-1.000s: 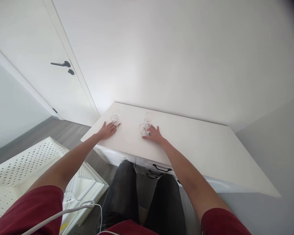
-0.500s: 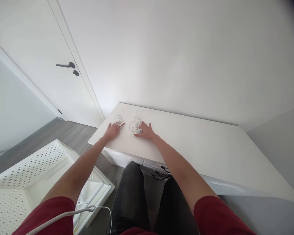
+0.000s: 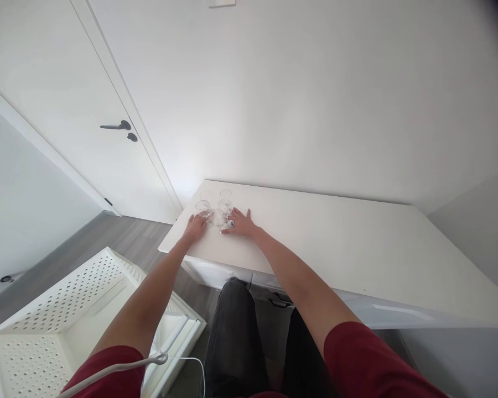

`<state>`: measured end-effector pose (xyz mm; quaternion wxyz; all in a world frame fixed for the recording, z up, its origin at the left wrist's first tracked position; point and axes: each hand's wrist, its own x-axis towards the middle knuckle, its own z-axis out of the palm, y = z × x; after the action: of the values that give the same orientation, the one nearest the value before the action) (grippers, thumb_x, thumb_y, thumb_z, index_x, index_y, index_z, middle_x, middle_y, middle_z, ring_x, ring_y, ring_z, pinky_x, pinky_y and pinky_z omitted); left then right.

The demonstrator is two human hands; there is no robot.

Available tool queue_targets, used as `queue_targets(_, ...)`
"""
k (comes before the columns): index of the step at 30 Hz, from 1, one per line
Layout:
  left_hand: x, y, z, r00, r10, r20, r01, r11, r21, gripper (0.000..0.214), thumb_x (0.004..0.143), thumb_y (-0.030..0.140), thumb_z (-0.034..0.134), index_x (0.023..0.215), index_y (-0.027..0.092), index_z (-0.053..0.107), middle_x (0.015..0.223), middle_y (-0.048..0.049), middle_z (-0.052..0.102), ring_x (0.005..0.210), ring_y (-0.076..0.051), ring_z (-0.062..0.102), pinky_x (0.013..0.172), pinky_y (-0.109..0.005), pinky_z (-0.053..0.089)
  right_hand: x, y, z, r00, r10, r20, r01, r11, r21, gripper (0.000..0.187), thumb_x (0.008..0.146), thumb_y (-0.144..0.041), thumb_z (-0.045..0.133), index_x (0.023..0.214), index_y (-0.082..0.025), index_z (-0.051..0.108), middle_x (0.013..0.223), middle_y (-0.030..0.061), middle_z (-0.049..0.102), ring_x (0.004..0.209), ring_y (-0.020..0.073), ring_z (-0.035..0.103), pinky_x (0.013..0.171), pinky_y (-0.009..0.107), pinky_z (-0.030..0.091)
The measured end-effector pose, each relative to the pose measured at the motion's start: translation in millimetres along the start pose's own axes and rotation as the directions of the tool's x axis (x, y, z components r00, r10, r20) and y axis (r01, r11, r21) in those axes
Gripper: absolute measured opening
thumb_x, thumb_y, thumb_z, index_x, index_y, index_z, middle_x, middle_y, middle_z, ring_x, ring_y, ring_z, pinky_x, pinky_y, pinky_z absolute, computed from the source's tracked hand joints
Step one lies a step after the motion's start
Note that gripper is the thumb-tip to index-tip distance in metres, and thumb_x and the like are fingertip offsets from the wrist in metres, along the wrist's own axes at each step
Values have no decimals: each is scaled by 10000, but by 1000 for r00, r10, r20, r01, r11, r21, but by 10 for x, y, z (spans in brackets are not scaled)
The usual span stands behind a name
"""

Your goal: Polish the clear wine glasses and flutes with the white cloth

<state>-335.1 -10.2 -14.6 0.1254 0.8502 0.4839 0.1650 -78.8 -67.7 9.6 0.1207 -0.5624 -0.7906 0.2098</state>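
Several clear stemmed glasses stand close together near the left end of a white cabinet top. They form a left group and a right group. My left hand lies against the near left side of the glasses, its fingers stretched out. On the opposite side, my right hand cups the right group with spread fingers, open rather than wrapped round a stem. A small white thing with a dark spot shows by its thumb; its kind is unclear. Glass bases and some fingertips are hard to make out.
A white perforated crate sits on the floor at lower left, below my left arm. A white cable hangs near my legs. Drawers with dark handles are under the top. A door stands at left.
The right glasses have moved left, nearer the left group, with my right hand beside them. My left hand stays by the glasses. The camera view has shifted slightly.
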Motion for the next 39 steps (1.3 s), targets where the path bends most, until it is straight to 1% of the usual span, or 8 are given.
queue_targets(7, -24, 17, -75, 994, 15, -104, -37, 977, -212, 331, 993, 327, 606, 1279, 162, 606, 1393, -125, 511, 1273, -271, 509, 1095, -512, 413, -290, 111, -40, 995, -51, -90, 59, 994, 89, 726, 926, -541, 644, 1528, -222, 392, 1647, 90, 133, 1517, 340, 92, 1223, 573, -10)
queue_targets(12, -49, 74, -174, 969, -85, -232, -24, 902, -431, 343, 988, 334, 614, 1271, 142, 598, 1346, -127, 538, 1219, -265, 546, 1045, -492, 461, -921, 440, -138, 976, -20, -218, 64, 978, 197, 509, 969, -425, 632, 1418, -210, 524, 1556, 107, 350, 1444, 314, 312, 1208, 569, 179)
queue_targets(15, -134, 132, -241, 924, -235, -301, 29, 830, -557, 331, 986, 341, 615, 1246, 137, 605, 1311, -123, 552, 1188, -257, 559, 1021, -476, 476, -1275, 621, -181, 924, 109, -367, 7, 953, 302, 357, 997, -361, 601, 1310, -191, 595, 1449, 114, 467, 1337, 282, 449, 1152, 535, 326)
queue_targets(19, -403, 264, -248, 817, -484, -314, 116, 671, -732, 325, 992, 348, 604, 1237, 135, 598, 1272, -120, 561, 1115, -236, 586, 958, -435, 516, -1470, 741, -177, 797, 321, -511, -21, 861, 508, 348, 1013, -358, 578, 1294, -152, 576, 1319, 120, 548, 1164, 248, 576, 1009, 471, 489)
queue_targets(21, -562, 350, -211, 773, -584, -246, 157, 552, -819, 329, 1000, 356, 590, 1244, 134, 586, 1219, -114, 580, 1035, -212, 613, 890, -393, 549, -1461, 769, -165, 755, 405, -516, -4, 789, 614, 361, 1017, -369, 573, 1292, -136, 566, 1235, 112, 588, 1059, 221, 623, 920, 421, 544)
queue_targets(24, -718, 480, -170, 774, -632, -23, 244, 332, -911, 336, 1003, 366, 589, 1228, 118, 583, 1108, -96, 611, 904, -177, 637, 780, -332, 573, -1409, 794, -158, 736, 491, -465, 25, 667, 744, 339, 1021, -386, 567, 1230, -120, 592, 1090, 87, 631, 903, 175, 653, 799, 344, 578)
queue_targets(30, -619, 774, -267, 808, -438, 395, 422, -39, -906, 348, 1007, 401, 576, 1197, 110, 592, 1027, -81, 621, 810, -149, 631, 700, -287, 566, -1450, 748, -221, 735, 564, -376, 107, 451, 886, 342, 1030, -412, 546, 1190, -115, 602, 986, 64, 639, 778, 137, 643, 699, 282, 573)
queue_targets(39, -461, 1186, -277, 826, -226, 517, 443, -307, -842, 482, 1031, 526, 446, 1253, 114, 561, 1079, -124, 642, 687, -113, 609, 567, -217, 523, -1553, 666, -380, 783, 529, -329, 186, 305, 934, 394, 1034, -463, 519, 1186, -110, 603, 938, 57, 643, 735, 130, 636, 683, 279, 561)
